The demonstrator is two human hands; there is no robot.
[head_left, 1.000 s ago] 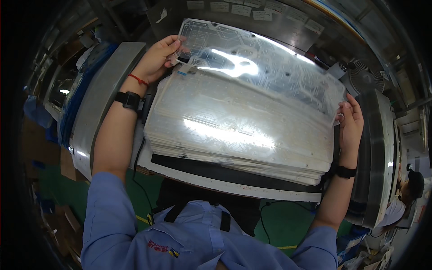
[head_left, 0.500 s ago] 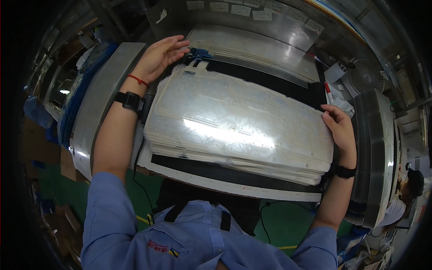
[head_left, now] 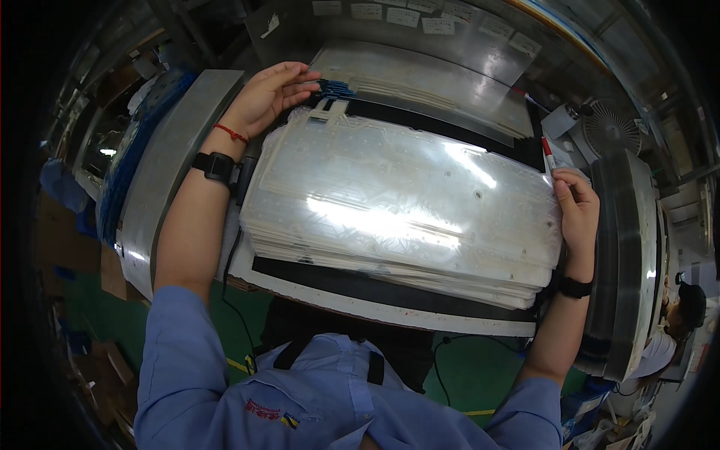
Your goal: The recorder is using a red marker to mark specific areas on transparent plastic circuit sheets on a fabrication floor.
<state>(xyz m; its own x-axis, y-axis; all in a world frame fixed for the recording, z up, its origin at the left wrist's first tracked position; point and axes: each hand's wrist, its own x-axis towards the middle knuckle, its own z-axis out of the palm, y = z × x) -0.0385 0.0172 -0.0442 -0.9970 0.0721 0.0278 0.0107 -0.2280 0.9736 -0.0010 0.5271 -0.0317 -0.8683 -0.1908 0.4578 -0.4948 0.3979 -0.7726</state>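
Black-matted bench [head_left: 390, 296] centre frame holds a stack of clear plastic sheets [head_left: 397, 202]; left hand [head_left: 271, 94], fingers flat and open, steadies its upper-left corner, right hand [head_left: 576, 206] curls on the right edge—likely squaring the stack, next needing a single-sheet pinch.

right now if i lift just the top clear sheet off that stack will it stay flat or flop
The top clear sheet looks thin and glossy, so it would likely bend and sag. It probably slides easily over the stack beneath. It is likely light.

Workbench [head_left: 360, 306] had a black mat [head_left: 420, 289]; stack of clear plastic membrane sheets [head_left: 397, 202] sat on it, red-capped marker [head_left: 547, 152] alongside.
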